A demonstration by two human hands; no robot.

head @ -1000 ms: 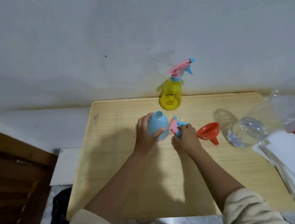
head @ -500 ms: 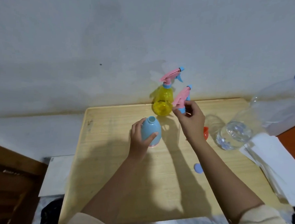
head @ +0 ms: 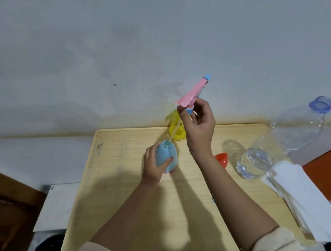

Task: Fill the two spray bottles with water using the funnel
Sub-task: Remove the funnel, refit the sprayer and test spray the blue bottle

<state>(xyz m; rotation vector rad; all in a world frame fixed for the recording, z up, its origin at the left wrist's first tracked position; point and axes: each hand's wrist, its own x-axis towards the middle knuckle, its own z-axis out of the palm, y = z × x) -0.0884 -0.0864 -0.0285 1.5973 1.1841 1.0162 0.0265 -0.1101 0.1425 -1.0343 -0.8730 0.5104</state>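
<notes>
Worktop (head: 121,172): light wood board, centre and lower frame, far edge against the wall (head: 126,47). The wall is plain grey-white with faint stains and a yellowish band along the joint.

Left hand (head: 153,172), frame centre: fingers wrapped round the blue spray bottle (head: 166,155). The bottle is upright on the worktop with its mouth uncapped.

Right hand (head: 199,132), just above and right of it: raised off the surface, fingertips pinching the collar of the pink spray head (head: 192,92), nozzle angled to upper right. The dip tube (head: 175,131) hangs down-left and its tip is at the blue bottle's mouth; I cannot tell whether it is inside.

The yellow spray bottle (head: 179,134) stands at the far edge by the wall, mostly hidden behind the right hand.

Red funnel (head: 221,160): on the worktop right of the right wrist, partly hidden by it.

Clear water bottle (head: 273,149): right side, blue neck toward upper right, some water in its base.

A white paper stack (head: 300,197) lies along the right edge. Dark wooden furniture (head: 5,203) fills the lower left, with a white panel (head: 58,206) between it and the worktop.
</notes>
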